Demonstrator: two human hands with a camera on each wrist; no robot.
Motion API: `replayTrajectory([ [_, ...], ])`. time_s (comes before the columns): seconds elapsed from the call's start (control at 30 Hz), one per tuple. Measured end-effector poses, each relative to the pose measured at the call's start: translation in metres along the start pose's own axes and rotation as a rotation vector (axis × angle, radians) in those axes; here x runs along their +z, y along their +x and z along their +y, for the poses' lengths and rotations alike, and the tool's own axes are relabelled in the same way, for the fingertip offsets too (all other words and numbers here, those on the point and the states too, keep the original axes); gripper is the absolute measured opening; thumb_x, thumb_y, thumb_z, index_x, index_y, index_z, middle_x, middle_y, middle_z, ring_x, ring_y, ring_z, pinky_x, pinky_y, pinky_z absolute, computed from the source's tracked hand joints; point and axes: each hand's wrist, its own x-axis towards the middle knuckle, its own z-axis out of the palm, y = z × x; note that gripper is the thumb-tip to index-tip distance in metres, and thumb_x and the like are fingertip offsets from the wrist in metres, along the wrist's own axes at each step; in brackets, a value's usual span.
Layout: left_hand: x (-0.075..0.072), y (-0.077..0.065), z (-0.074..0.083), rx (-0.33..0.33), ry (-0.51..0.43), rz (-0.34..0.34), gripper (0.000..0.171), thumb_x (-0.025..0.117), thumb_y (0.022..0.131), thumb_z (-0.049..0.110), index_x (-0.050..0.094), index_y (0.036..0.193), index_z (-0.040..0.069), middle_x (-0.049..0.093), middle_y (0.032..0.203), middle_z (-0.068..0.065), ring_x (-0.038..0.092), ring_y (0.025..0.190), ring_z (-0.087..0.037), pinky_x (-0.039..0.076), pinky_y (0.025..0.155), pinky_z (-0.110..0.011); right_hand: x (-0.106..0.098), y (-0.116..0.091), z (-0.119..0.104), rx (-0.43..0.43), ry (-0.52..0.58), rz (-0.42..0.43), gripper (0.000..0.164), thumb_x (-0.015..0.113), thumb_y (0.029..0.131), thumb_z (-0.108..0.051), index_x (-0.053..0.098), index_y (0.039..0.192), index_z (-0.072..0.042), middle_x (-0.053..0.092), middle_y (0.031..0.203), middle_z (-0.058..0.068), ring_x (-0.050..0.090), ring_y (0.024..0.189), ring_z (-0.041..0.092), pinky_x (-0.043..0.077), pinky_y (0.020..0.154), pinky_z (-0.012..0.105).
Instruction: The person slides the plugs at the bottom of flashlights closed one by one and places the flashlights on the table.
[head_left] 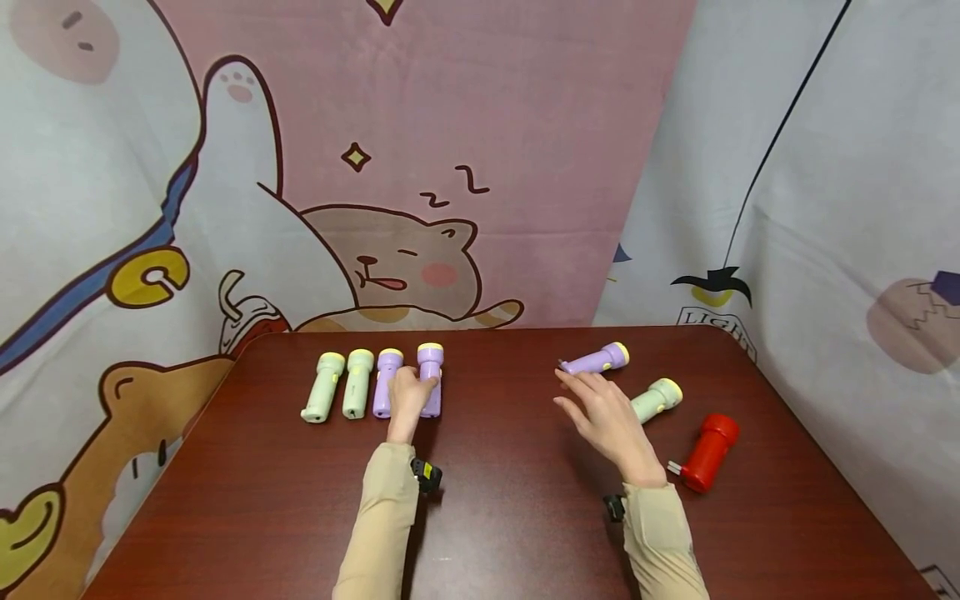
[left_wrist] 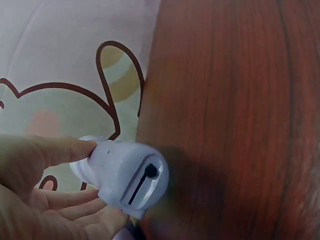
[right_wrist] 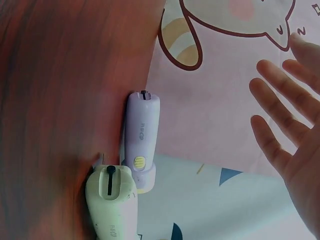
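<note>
My left hand (head_left: 409, 395) grips a purple flashlight (head_left: 431, 357) at the right end of a short row. In the left wrist view, the thumb lies on one side of this flashlight's body (left_wrist: 122, 167) and the fingers on the other, its slotted end toward the camera. Just left of it stands another purple flashlight (head_left: 383, 392). Over the table's right half hovers my right hand (head_left: 609, 422), fingers spread and holding nothing. Nearest to it are a purple flashlight (head_left: 596, 360) and a pale green flashlight (head_left: 656, 400), the latter partly hidden by the hand.
Two pale green flashlights (head_left: 324, 387) (head_left: 358, 385) make up the row's left part. Near the right edge of the brown table (head_left: 495, 517) lies a red flashlight (head_left: 708, 454) with metal plug prongs sticking out. A cartoon-printed cloth (head_left: 525, 167) hangs behind the table.
</note>
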Motion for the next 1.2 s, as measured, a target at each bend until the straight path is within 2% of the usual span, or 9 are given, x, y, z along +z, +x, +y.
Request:
replayTrajectory([
  [0.13, 0.001, 0.002, -0.004, 0.019, 0.048, 0.029, 0.022, 0.07, 0.076, 0.01, 0.063, 0.077, -0.011, 0.065, 0.076, -0.029, 0.062, 0.075, -0.047, 0.047, 0.065, -0.052, 0.0, -0.001, 0.001, -0.007, 0.005, 0.007, 0.039, 0.073, 0.082, -0.022, 0.065, 0.119, -0.009, 0.07, 0.101, 0.007, 0.064, 0.094, 0.025, 0.051, 0.076, 0.041],
  [0.4, 0.007, 0.004, -0.009, 0.063, 0.076, 0.082, 0.021, 0.07, 0.078, 0.007, 0.06, 0.067, -0.007, 0.064, 0.073, -0.03, 0.062, 0.076, -0.051, 0.048, 0.067, -0.056, 0.001, -0.002, 0.004, -0.02, -0.002, 0.028, 0.038, 0.074, 0.081, -0.02, 0.066, 0.116, -0.009, 0.071, 0.105, 0.008, 0.064, 0.09, 0.025, 0.051, 0.073, 0.04],
  [0.63, 0.008, 0.008, -0.006, 0.09, 0.133, 0.125, 0.016, 0.064, 0.079, 0.001, 0.062, 0.069, -0.011, 0.065, 0.075, -0.033, 0.063, 0.074, -0.051, 0.05, 0.066, -0.056, 0.002, -0.001, 0.005, -0.022, 0.008, 0.04, 0.037, 0.074, 0.081, -0.02, 0.067, 0.115, -0.008, 0.071, 0.104, 0.007, 0.064, 0.091, 0.025, 0.051, 0.074, 0.04],
  [0.9, 0.008, 0.006, -0.001, 0.069, 0.16, 0.157, 0.012, 0.057, 0.077, -0.002, 0.062, 0.07, -0.01, 0.065, 0.075, -0.033, 0.063, 0.072, -0.051, 0.049, 0.063, -0.056, -0.004, -0.004, 0.012, 0.014, 0.004, 0.067, 0.034, 0.075, 0.08, -0.017, 0.069, 0.112, -0.006, 0.072, 0.099, 0.008, 0.064, 0.089, 0.026, 0.051, 0.075, 0.041],
  [1.03, 0.009, 0.004, 0.008, 0.068, 0.208, 0.217, 0.011, 0.058, 0.077, 0.001, 0.062, 0.079, -0.009, 0.065, 0.078, -0.032, 0.063, 0.076, -0.05, 0.049, 0.063, -0.056, -0.012, -0.009, 0.019, 0.064, -0.002, 0.087, 0.033, 0.074, 0.08, -0.015, 0.069, 0.111, -0.004, 0.071, 0.097, 0.01, 0.062, 0.088, 0.027, 0.049, 0.074, 0.042],
  [1.2, 0.014, 0.001, 0.024, 0.135, 0.242, 0.32, 0.014, 0.061, 0.079, 0.003, 0.062, 0.089, -0.007, 0.065, 0.085, -0.027, 0.061, 0.081, -0.047, 0.05, 0.066, -0.054, -0.023, -0.016, 0.03, 0.137, -0.012, 0.114, 0.032, 0.073, 0.082, -0.015, 0.068, 0.112, -0.003, 0.07, 0.097, 0.011, 0.059, 0.085, 0.025, 0.049, 0.073, 0.041],
])
